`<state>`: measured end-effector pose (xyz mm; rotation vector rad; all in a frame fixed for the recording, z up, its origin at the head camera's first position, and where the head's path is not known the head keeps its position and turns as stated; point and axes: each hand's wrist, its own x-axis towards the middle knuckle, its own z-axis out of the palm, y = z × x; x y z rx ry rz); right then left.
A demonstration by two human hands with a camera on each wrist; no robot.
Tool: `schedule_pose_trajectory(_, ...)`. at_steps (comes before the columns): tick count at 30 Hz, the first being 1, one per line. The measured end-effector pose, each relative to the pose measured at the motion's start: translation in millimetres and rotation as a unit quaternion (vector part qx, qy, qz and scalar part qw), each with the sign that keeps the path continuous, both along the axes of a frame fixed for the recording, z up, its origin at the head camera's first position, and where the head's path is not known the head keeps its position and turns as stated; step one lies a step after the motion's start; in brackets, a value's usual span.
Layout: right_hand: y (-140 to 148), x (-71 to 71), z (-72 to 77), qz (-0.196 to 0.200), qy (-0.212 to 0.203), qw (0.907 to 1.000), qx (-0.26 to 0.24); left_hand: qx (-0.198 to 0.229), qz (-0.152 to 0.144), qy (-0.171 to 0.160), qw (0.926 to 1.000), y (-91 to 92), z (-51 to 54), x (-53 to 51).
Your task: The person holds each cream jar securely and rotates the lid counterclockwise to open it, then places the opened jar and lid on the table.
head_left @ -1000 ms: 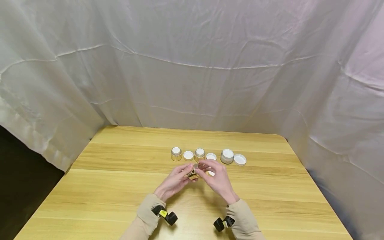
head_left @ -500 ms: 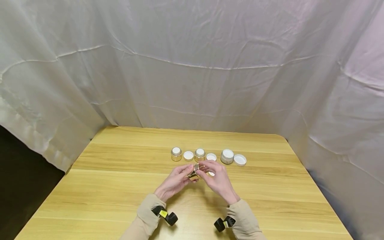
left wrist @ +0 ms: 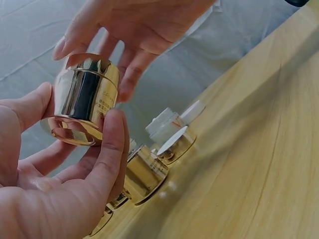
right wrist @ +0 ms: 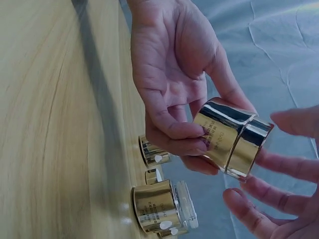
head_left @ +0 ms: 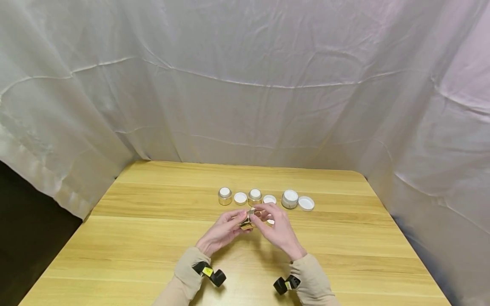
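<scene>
Above the table, my left hand (head_left: pixel 220 233) grips a shiny gold cosmetic jar (left wrist: pixel 77 99) by its body, tilted, with the thumb on one side and fingers on the other. A gold lid (right wrist: pixel 251 142) sits on the jar, a seam showing between them. My right hand (head_left: pixel 278 227) holds this lid, thumb on one side and fingers spread around the other. The fingers' exact contact is partly hidden in the head view. Just behind the right hand lies a white round piece (head_left: pixel 270 222), mostly covered by the fingers.
Behind the hands stand two gold jars (head_left: pixel 225 197) with white tops and a pale grey jar (head_left: pixel 289 200). White-lined lids (head_left: pixel 240 198) lie beside them, one lid (head_left: pixel 306 204) at the right end. The wooden table (head_left: pixel 153 238) is backed by a grey curtain (head_left: pixel 245 106).
Both hands stay in nearly the same place. The right fingers and the lid shift very slightly; the jars on the table have not moved.
</scene>
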<state>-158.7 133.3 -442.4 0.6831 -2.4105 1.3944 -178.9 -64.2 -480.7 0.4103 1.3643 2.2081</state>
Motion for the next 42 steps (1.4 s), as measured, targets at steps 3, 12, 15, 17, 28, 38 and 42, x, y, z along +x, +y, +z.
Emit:
schedule_pose_trajectory(3, -1.0, 1.5, 1.3, -0.031, -0.025, 0.9992, 0.002, 0.002, -0.004, 0.004, 1.0, -0.5, 1.2, 0.4)
schedule_pose_trajectory(12, 1.8, -0.1, -1.7, 0.013, -0.01, 0.9996, -0.025, 0.006, 0.0, -0.005, 1.0, -1.4, 3.5, 1.5)
schedule_pose_trajectory(15, 2.5, 0.5, 0.2, 0.035, -0.013, 0.9987, -0.034, 0.007, 0.001, -0.009, 0.9999, -1.6, 3.4, 1.3)
schedule_pose_trajectory(17, 2.2, 0.5, 1.1, 0.042, -0.013, 0.9984, -0.037, 0.008, 0.001, -0.011, 0.9999, -1.4, 3.2, 0.9)
schedule_pose_trajectory(28, 0.5, 0.7, 1.8, -0.032, -0.063, 0.9973, -0.022, 0.003, -0.001, -0.008, 1.0, -1.7, 3.3, 1.3)
schedule_pose_trajectory(38, 3.7, 0.2, 0.7, 0.008, -0.04, 0.9987, -0.031, 0.003, 0.001, -0.006, 1.0, -2.1, 2.8, 0.6)
schedule_pose_trajectory(42, 4.0, -0.6, 0.7, 0.031, -0.032, 0.9985, -0.031, 0.001, 0.004, -0.002, 1.0, -2.4, 2.2, 0.5)
